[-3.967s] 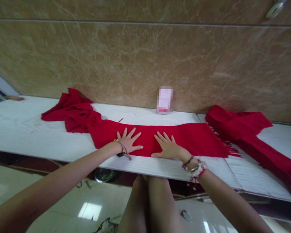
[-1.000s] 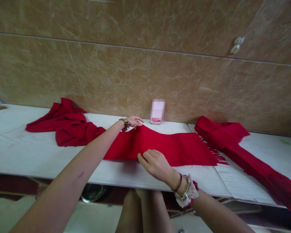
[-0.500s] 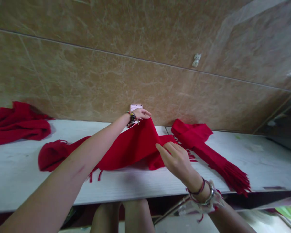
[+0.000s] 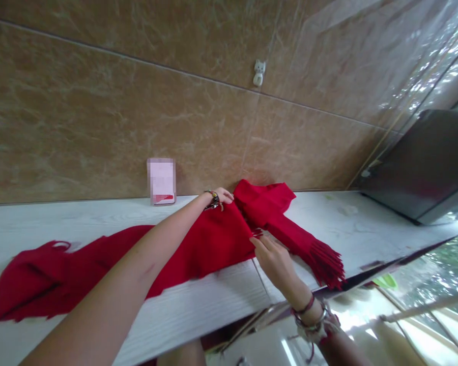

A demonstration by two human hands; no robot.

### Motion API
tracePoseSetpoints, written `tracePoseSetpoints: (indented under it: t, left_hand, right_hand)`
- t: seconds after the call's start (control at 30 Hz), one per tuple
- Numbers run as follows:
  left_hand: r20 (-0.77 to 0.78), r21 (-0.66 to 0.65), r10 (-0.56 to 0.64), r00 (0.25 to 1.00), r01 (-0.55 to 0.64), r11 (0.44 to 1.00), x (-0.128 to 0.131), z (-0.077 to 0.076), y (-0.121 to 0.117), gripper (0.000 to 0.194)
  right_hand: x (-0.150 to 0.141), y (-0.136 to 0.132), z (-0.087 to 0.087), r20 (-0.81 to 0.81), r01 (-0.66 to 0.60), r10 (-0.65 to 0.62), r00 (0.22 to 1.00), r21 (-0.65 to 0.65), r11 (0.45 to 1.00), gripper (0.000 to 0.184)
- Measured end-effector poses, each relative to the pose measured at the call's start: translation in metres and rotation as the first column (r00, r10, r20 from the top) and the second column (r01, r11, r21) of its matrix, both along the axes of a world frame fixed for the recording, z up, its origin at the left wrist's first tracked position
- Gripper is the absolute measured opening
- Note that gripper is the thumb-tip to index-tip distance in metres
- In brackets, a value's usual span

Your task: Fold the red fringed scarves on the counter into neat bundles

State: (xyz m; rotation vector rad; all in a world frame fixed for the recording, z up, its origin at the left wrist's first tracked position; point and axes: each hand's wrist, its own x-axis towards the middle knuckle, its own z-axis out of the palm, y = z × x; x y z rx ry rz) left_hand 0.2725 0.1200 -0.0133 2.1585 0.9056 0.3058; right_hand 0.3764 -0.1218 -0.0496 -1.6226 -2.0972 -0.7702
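Note:
A long red scarf (image 4: pixel 213 239) stretches across the white counter, its left end bunched up. My left hand (image 4: pixel 224 195) pinches the far corner of its right end, close to the wall. At the near corner of that same end, my right hand (image 4: pixel 273 256) has its thumb and fingers closed on the cloth. The edge between both hands is pulled fairly straight. Just right of it lies a second red scarf (image 4: pixel 267 203), folded over, with its fringe (image 4: pixel 326 262) pointing toward the counter's front edge. My left forearm hides part of the first scarf.
A phone (image 4: pixel 162 182), screen blurred, leans on the brown marbled wall (image 4: pixel 99 117). A small white cat figure (image 4: pixel 259 72) is fixed to the wall. On the right end of the white counter (image 4: pixel 351 223) stands a dark box-shaped appliance (image 4: pixel 423 168). Something green (image 4: pixel 385 280) is below.
My view has turned right. Both hands have carried the scarf's end rightward, up against the second scarf, and its length lies more drawn out. The phone now shows fully.

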Motion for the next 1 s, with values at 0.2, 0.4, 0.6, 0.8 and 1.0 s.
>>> tracePoseSetpoints:
  t: [0.2,0.4,0.6,0.8,1.0]
  left_hand:
    - [-0.085,0.044,0.018,0.996,-0.014,0.999,0.013,-0.025,-0.005,0.024]
    - [-0.126,0.166,0.055,0.99,-0.034,0.986,-0.017,-0.01,-0.029,0.042]
    - [-0.394,0.391,-0.005,0.919,0.172,0.904,-0.103,-0.014,-0.112,0.065]
    - [-0.522,0.445,-0.026,0.852,0.299,0.844,-0.14,-0.038,-0.165,0.067]
    - [-0.523,0.577,0.055,0.85,0.306,0.757,-0.139,-0.042,-0.154,0.066]
  right_hand:
    - [0.007,0.003,-0.018,-0.115,0.072,-0.09,0.989,-0.15,0.986,0.032]
    - [0.006,0.012,-0.008,-0.052,-0.047,0.039,0.998,-0.158,0.986,0.035]
    - [0.009,0.022,-0.003,-0.023,-0.197,0.197,0.98,-0.254,0.947,0.03]
    - [0.01,0.02,-0.004,-0.075,-0.159,0.143,0.987,-0.308,0.938,0.032]
    - [0.011,0.021,-0.003,-0.023,-0.165,0.169,0.985,-0.367,0.916,0.034]
